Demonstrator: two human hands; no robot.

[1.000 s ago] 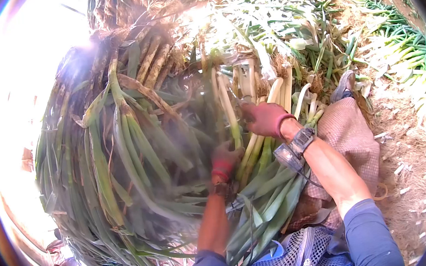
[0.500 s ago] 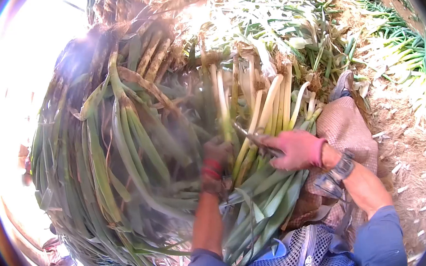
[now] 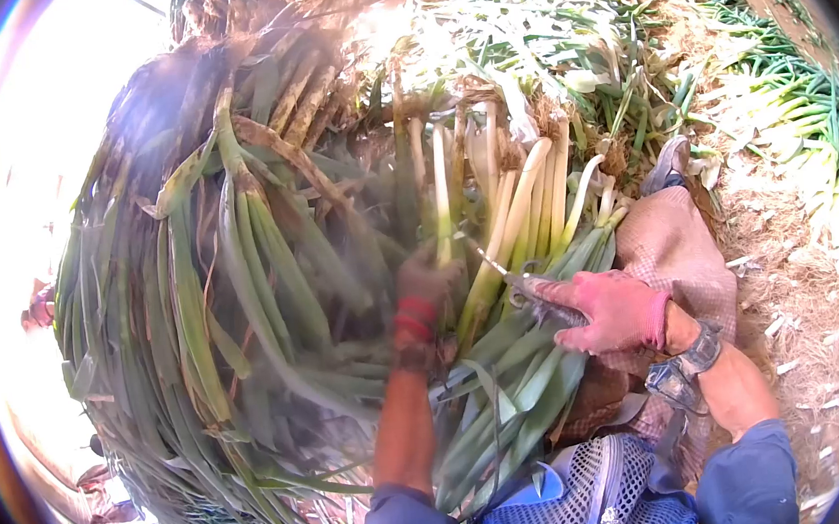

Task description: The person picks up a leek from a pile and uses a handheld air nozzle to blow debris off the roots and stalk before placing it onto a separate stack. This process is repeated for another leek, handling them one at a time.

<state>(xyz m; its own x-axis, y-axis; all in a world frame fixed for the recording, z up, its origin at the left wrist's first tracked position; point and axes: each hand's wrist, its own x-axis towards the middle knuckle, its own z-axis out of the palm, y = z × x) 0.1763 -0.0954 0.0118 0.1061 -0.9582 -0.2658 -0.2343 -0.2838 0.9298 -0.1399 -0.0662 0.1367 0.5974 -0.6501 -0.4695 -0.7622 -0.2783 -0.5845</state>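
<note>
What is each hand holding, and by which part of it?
The left hand holds a leek-like stalk by its greener lower part; the right hand, a thin tool by its rear end.

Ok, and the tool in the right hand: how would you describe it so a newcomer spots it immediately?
Start at the big heap of green stalks filling the left and middle. At its right side is the right hand, in a pink glove. The tool juts from its fingers toward the upper left, its straight tip much thinner than the neighbouring pale stalks and slanting across their direction.
</note>
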